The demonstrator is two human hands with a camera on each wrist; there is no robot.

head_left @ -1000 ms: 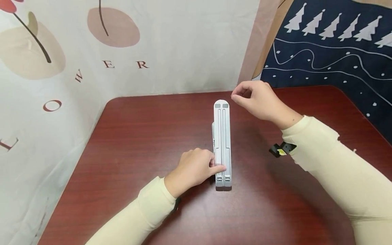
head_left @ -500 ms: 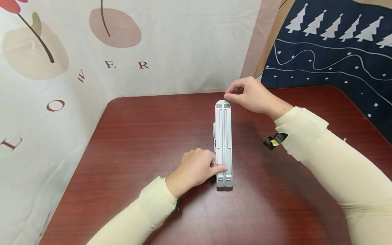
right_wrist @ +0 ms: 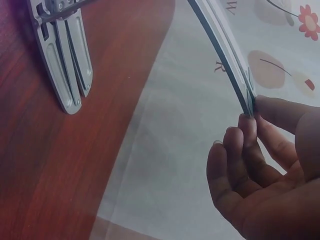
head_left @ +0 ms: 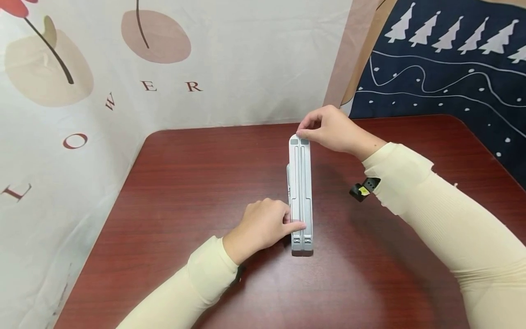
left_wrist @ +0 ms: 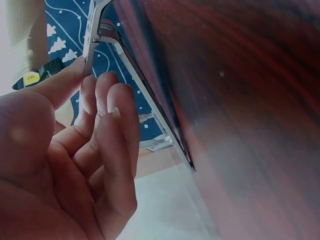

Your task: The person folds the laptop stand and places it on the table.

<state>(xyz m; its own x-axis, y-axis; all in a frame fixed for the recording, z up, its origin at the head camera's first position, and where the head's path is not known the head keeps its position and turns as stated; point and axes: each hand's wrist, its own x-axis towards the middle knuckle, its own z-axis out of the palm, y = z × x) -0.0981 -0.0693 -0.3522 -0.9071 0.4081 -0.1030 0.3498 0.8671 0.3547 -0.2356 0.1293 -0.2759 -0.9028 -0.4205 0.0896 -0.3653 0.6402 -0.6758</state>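
A folded silver laptop stand lies lengthwise in the middle of the head view, its far end raised. My left hand holds its near part, thumb across the upper face and fingers curled by the left side. In the left wrist view, the thumb and fingertips of that hand meet at a metal bar of the stand. At the far rounded end, my right hand pinches the tip between thumb and fingers. The right wrist view shows this hand at the bar's end, with the stand's folded legs over the table.
The dark red wooden table carries the stand. A pale printed cloth hangs behind it, and a navy cloth with white trees hangs at the back right. A black strap device sits at my right sleeve.
My right hand has moved left from beside the stand's far end and now pinches that end. The left hand keeps its hold, and the stand has hardly moved.
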